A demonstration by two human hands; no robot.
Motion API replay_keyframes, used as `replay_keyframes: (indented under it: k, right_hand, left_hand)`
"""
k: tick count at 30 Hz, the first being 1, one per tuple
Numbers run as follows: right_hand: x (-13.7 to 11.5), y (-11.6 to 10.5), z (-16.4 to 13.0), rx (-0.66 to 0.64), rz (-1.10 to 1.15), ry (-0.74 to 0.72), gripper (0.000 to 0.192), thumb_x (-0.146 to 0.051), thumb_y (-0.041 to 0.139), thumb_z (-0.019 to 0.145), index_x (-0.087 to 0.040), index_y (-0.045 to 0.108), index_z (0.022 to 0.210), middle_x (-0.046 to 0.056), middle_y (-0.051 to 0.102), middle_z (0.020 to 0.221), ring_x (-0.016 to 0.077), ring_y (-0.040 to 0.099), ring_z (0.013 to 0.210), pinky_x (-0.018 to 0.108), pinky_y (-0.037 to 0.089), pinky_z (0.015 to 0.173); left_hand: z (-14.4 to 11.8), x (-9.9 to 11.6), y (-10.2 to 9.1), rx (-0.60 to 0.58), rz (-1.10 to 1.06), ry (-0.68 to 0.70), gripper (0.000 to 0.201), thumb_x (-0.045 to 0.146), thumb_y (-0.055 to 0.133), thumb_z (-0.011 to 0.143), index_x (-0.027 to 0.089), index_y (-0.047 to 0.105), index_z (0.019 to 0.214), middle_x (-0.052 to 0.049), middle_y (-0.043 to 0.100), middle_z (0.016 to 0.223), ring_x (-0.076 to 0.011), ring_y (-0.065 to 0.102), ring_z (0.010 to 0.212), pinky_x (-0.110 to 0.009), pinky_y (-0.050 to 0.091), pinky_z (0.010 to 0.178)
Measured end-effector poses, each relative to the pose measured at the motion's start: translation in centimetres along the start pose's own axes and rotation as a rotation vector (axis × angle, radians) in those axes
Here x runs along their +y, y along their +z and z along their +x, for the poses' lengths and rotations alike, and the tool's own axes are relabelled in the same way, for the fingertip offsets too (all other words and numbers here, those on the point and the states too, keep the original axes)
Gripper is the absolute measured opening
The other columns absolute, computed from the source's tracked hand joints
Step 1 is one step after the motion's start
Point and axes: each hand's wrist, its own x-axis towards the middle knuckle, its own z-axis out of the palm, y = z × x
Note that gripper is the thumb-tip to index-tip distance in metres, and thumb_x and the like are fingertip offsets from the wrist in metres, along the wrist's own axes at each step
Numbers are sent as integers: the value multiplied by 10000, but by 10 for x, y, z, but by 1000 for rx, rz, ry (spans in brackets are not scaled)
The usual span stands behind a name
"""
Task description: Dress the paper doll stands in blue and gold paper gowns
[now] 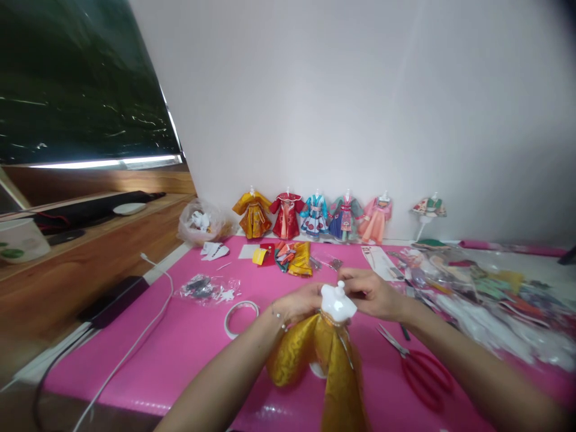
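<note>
In front of me is a small white doll mannequin (338,305), tilted, with a shiny gold doll skirt (330,366) hanging from its waist in wide panels. My left hand (300,305) is closed against the mannequin's left side at the waist; its fingertips are hidden behind the torso. Just behind the neck knob, my right hand (371,294) has its fingers curled in a pinch, and what they hold is hidden. A thin pale cord (345,343) hangs over the skirt front. Part of a white round base (317,370) shows beneath the gold cloth.
Red-handled scissors (423,372) lie open at right, a tape roll (242,318) at left. Several dressed doll forms (288,216) line the wall. Fabric pieces (294,258) lie before them, bagged parts (499,294) at far right. A white cable (157,318) crosses the pink mat (148,366).
</note>
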Motion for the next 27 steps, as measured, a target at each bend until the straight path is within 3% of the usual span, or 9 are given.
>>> replay_keyframes:
  k: [12, 16, 20, 23, 27]
  right_hand:
    - [-1, 4, -4, 22, -59, 0, 192, -236, 542, 938, -189, 607, 763, 47, 571, 788, 146, 549, 684, 260, 454, 626]
    - [-8, 5, -5, 31, -69, 29, 134, -196, 560, 911, -185, 591, 781, 52, 596, 818, 146, 561, 705, 256, 455, 636]
    - [-17, 10, -8, 78, -72, 136, 108, -184, 587, 875, -187, 588, 767, 55, 631, 836, 152, 583, 724, 258, 451, 637]
    - [-25, 19, -13, 135, -61, 244, 91, -150, 592, 826, -194, 575, 749, 36, 648, 811, 148, 588, 696, 254, 440, 612]
    - [-37, 36, -18, 235, -56, 371, 107, -161, 602, 798, -196, 564, 704, -5, 608, 709, 121, 526, 596, 238, 398, 549]
  left_hand:
    - [0, 5, 0, -9, 100, -24, 153, 258, 793, 658, 125, 746, 717, -65, 715, 689, -191, 644, 612, -291, 497, 599]
    - [-4, 17, -10, 129, 163, 79, 216, 279, 835, 611, 135, 728, 730, -22, 690, 681, -157, 617, 635, -278, 487, 670]
    - [-32, 40, -13, 308, 253, 245, 219, 302, 809, 706, 166, 727, 857, -25, 711, 852, -170, 629, 845, -289, 459, 851]
    - [-69, 44, 0, 412, 324, 329, 197, 294, 747, 790, 195, 713, 956, -49, 708, 1051, -198, 600, 1055, -307, 408, 974]
    - [-106, 21, 33, 608, 576, 421, 299, 265, 721, 815, 232, 666, 1107, -61, 672, 1197, -244, 559, 1194, -363, 371, 1052]
